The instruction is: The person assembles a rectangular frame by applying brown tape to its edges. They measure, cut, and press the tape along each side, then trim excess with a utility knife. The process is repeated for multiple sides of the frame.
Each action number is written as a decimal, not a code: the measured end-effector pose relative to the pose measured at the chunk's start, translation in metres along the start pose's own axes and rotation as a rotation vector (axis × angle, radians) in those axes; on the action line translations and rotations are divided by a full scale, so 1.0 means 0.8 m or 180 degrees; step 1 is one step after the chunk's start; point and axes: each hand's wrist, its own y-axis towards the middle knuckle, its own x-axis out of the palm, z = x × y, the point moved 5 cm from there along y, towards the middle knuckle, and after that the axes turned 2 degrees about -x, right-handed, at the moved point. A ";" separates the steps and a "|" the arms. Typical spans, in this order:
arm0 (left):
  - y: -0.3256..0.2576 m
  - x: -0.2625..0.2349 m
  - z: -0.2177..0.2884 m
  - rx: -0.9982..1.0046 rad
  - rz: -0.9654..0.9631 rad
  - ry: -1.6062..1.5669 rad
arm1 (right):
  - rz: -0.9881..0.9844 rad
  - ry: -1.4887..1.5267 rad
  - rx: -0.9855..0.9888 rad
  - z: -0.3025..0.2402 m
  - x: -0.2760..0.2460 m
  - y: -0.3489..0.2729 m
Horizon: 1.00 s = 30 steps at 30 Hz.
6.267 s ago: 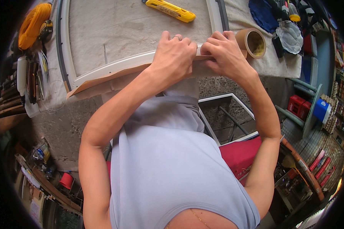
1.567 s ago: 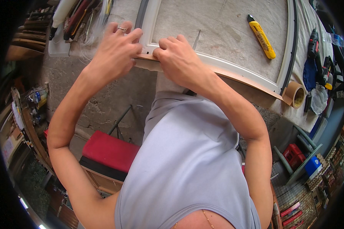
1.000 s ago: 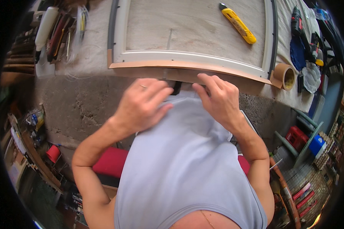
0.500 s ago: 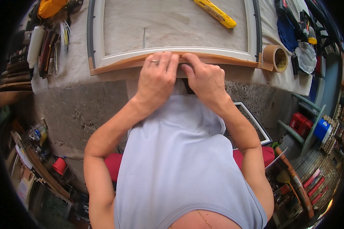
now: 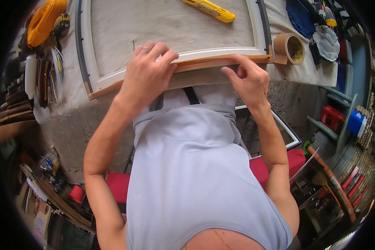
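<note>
A white rectangular frame (image 5: 204, 51) lies flat before me, with dark grey strips (image 5: 81, 43) along its left and right sides. Brown adhesive tape (image 5: 212, 62) runs along the near edge, slightly raised and wavy in the middle. My left hand (image 5: 148, 71) is over the left half of that edge, fingers bent and apart; its thumb is mostly hidden. Farther right, my right hand (image 5: 251, 79) has its index fingertip at the tape, with the thumb held apart below. Just beyond the frame's right corner stands a roll of brown tape (image 5: 282, 46).
A yellow utility knife (image 5: 212, 10) lies inside the frame on the pale cloth (image 5: 275, 77). Orange cord (image 5: 46, 21), a tape measure (image 5: 61, 25) and a white bottle (image 5: 31, 77) are at left. A blue cloth (image 5: 300, 18) and tools are at right; another frame (image 5: 285, 127) is below the table.
My hands were together at the middle of the taped edge; now they are apart, left hand leftward and right hand rightward. The view has shifted, so the frame appears tilted and farther left.
</note>
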 end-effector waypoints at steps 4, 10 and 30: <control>0.033 0.009 -0.021 0.0334 -0.0357 -0.0247 | 0.0903 -0.0603 0.0325 0.036 -0.038 -0.010; 0.079 0.031 -0.003 0.0425 -0.0608 -0.0566 | 0.1041 -0.0098 0.0521 0.064 -0.021 -0.018; 0.195 0.126 0.091 0.0438 -0.0222 -0.0516 | 0.1360 0.0425 0.0632 0.082 -0.014 -0.021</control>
